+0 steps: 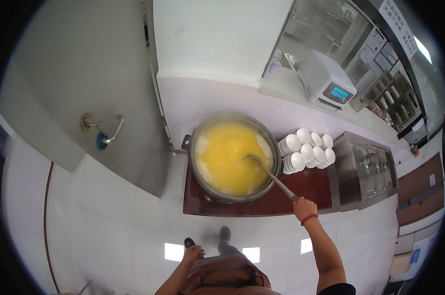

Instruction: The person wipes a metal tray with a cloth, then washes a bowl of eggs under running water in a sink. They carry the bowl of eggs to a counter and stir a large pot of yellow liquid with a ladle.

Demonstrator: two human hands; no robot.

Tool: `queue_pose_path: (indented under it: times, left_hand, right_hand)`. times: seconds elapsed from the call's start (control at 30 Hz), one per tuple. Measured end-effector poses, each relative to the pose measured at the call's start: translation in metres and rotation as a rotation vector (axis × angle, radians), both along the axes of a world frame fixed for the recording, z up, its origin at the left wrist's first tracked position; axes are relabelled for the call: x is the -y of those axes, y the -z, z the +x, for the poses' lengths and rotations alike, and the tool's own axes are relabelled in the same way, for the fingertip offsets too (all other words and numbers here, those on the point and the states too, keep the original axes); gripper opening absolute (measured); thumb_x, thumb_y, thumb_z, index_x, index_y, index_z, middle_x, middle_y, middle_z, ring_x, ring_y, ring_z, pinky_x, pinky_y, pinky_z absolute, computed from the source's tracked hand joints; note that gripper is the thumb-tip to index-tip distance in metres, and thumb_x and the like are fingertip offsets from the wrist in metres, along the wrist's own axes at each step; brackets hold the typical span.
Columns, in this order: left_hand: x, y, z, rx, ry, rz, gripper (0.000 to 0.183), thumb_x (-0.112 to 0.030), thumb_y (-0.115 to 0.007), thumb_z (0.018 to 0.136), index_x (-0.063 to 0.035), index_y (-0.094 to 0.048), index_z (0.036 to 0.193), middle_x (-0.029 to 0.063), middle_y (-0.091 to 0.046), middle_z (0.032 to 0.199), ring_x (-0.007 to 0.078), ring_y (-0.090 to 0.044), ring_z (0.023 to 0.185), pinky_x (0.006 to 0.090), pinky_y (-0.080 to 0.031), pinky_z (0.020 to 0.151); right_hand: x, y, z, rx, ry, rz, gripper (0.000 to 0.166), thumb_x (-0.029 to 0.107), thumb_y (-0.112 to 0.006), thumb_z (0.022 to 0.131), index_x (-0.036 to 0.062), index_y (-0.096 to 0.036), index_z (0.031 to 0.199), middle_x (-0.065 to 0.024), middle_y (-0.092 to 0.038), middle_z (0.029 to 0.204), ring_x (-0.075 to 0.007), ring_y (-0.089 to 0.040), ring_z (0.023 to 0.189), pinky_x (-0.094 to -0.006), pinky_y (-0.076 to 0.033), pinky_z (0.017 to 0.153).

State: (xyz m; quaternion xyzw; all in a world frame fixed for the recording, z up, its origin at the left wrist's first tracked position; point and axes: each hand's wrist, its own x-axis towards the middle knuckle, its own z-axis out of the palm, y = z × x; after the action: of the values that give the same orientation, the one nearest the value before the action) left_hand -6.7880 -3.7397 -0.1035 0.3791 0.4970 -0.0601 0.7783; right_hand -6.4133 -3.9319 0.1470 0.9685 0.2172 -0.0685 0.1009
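Note:
A large metal pot [194,173] of steaming yellow liquid, paler around its edges, stands on a dark red counter top. My right hand [305,209], with a red bead bracelet at the wrist, grips the long handle of a metal ladle [279,183]. The ladle's bowl lies at the liquid's surface, right of the pot's middle. My left hand [194,253] hangs low in front of my brown apron [226,274], away from the pot, its fingers loosely curled; whether it holds anything is hard to tell.
Stacks of white bowls [306,152] stand right of the pot, touching or close to it. A stainless steel serving unit [370,169] is farther right. Behind, a ledge [285,86] bears a white machine [327,81] with a lit display. A grey door [97,73] with a metal handle is at left.

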Motion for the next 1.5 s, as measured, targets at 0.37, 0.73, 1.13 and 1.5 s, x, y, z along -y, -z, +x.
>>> queue_pose_path:
  times: [0.37, 0.73, 1.13, 1.5]
  left_hand:
    - [0.014, 0.040, 0.093, 0.187, -0.172, -0.164, 0.036, -0.024, -0.056, 0.085, -0.0078, -0.048, 0.116, 0.0038, -0.058, 0.105, 0.0171, -0.057, 0.096, 0.0322, -0.045, 0.077]
    - [-0.005, 0.122, 0.240, 0.184, -0.623, -0.353, 0.041, -0.005, -0.047, 0.084, -0.0091, -0.040, 0.125, 0.0027, -0.046, 0.118, 0.0169, -0.045, 0.106, 0.0350, -0.040, 0.084]
    - [0.022, 0.174, 0.235, 0.453, -0.396, 0.246, 0.044, -0.005, -0.050, 0.082, -0.0149, -0.043, 0.123, 0.0001, -0.046, 0.109, 0.0164, -0.047, 0.101, 0.0375, -0.040, 0.085]
    - [-0.018, 0.068, 0.101, 0.175, -0.286, -0.135, 0.033, -0.023, -0.058, 0.081, -0.0075, -0.054, 0.110, 0.0059, -0.059, 0.103, 0.0195, -0.056, 0.098, 0.0362, -0.043, 0.081]
  right_hand:
    - [-0.063, 0.044, 0.088, -0.006, -0.041, 0.009, 0.034, 0.035, -0.051, 0.083, 0.0013, -0.054, 0.081, -0.0207, -0.062, 0.075, -0.0365, -0.062, 0.072, -0.0457, -0.050, 0.065]
    - [-0.140, 0.058, 0.105, -0.038, -0.337, -0.001, 0.031, 0.032, -0.052, 0.084, 0.0006, -0.050, 0.082, -0.0207, -0.061, 0.069, -0.0371, -0.060, 0.066, -0.0456, -0.049, 0.059]
    - [-0.141, 0.047, 0.086, -0.092, -0.536, 0.047, 0.029, 0.030, -0.055, 0.082, 0.0019, -0.047, 0.079, -0.0179, -0.059, 0.063, -0.0354, -0.059, 0.059, -0.0448, -0.047, 0.052]
    - [-0.103, 0.012, 0.058, -0.211, -0.636, 0.039, 0.029, 0.033, -0.056, 0.080, 0.0043, -0.051, 0.079, -0.0137, -0.060, 0.063, -0.0315, -0.061, 0.060, -0.0424, -0.049, 0.054]
